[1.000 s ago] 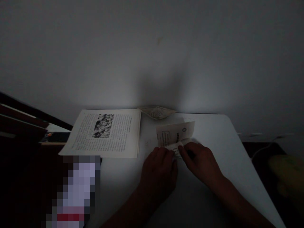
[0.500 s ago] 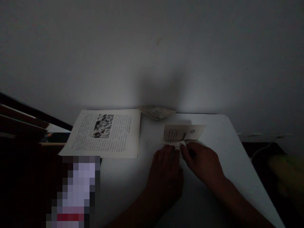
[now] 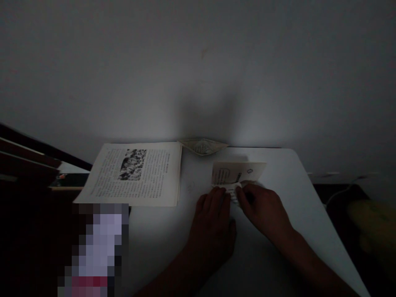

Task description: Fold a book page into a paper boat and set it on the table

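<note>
A printed sheet of paper (image 3: 236, 171), partly folded, lies on the white table, its far half tilted up and its near edge turned over. My left hand (image 3: 213, 222) holds the near left part down, with bent fingers close together on the fold. On the other side, my right hand (image 3: 262, 208) pinches the turned-over edge between thumb and fingers. Both hands hide part of the near edge. Beyond the sheet, a folded paper boat (image 3: 202, 147) made of printed paper stands at the table's back edge.
A stack of printed pages (image 3: 130, 175) with a dark picture lies on the left of the white table (image 3: 297, 185). A wall (image 3: 198, 74) rises right behind. A blurred patch (image 3: 99, 243) covers something at lower left. A cable (image 3: 337, 194) and a yellowish object (image 3: 374, 227) are off to the right.
The view has shifted slightly. Both hands stay at the sheet's near edge, and a little more of the turned-over printed strip shows between them.
</note>
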The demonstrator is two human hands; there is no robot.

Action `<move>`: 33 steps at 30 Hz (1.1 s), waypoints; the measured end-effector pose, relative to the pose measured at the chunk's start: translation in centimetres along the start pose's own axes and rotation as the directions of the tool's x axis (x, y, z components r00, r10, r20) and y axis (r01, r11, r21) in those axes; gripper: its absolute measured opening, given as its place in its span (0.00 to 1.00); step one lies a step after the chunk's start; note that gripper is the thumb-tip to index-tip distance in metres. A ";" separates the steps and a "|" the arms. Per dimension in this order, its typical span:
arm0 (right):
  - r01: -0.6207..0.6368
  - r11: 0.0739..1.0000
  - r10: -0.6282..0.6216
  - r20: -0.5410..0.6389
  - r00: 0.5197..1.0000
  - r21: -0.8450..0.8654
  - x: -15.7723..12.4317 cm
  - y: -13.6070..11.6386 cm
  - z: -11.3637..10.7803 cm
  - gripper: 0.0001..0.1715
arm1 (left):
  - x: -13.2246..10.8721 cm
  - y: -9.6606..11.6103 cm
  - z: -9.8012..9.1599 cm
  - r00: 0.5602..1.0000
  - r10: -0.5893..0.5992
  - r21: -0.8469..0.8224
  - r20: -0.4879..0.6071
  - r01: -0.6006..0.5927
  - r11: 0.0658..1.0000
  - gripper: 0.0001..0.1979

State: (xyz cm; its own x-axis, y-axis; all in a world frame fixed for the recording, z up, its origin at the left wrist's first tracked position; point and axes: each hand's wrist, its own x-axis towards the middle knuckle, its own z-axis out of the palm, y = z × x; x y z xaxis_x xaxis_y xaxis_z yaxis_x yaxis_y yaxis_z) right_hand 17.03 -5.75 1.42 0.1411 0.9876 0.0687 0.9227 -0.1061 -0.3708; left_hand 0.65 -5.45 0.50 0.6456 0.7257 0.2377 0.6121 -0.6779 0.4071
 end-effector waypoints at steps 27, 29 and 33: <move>-0.031 0.999 0.033 0.048 0.998 -0.036 0.0 -0.1 -0.2 0.20 | -0.1 -0.3 0.1 0.995 -0.077 0.027 0.057 0.075 0.997 0.25; -0.034 0.998 0.037 0.057 0.998 -0.050 0.0 -0.1 -0.2 0.20 | -0.1 -0.3 0.1 0.995 -0.076 0.022 0.058 0.075 0.997 0.25; -0.032 0.995 0.038 0.064 0.997 -0.092 -0.1 -0.3 -0.2 0.20 | 0.0 -0.4 0.1 0.995 -0.076 0.013 0.072 0.075 0.997 0.26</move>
State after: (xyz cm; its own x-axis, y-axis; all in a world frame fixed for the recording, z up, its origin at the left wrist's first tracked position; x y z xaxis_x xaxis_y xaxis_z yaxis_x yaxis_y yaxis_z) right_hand 16.82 -5.86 1.71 0.1531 0.9882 -0.0051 0.9466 -0.1481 -0.2863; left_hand 0.43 -5.20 0.23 0.6287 0.7646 0.1418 0.6646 -0.6230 0.4126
